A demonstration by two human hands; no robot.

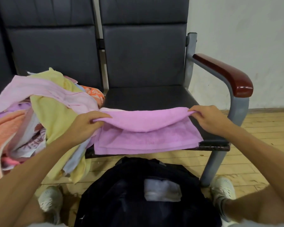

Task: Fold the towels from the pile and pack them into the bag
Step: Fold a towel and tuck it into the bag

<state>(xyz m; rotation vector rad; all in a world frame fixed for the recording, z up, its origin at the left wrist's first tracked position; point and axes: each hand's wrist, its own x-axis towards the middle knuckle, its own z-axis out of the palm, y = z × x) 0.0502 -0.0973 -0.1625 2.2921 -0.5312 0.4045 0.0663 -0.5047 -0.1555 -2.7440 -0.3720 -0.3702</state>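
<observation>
Nearest, the dark bag (129,202) sits on the floor between the person's shoes. Its mouth faces up, and a pale folded cloth (162,190) shows inside. Just beyond, the purple towel (146,140) lies on the near half of the right-hand seat (146,97), its near edge along the seat's front lip. The left hand (85,123) pinches the towel's lifted layer at its left end and the right hand (208,118) pinches the right end. Both have fingers curled on the cloth, and the raised layer sags between them.

The step in hand seems to be a lengthwise fold. The next move likely calls for laying both ends down together, corners matched, without dragging the lower layers over the lip. To the left, the pile (39,112) touches the towel's left end and overhangs the seat front, crowding that hand. Farther back, dark cushion shows up to the backrest, which gives working room. The armrest (223,74) bounds the right side.
</observation>
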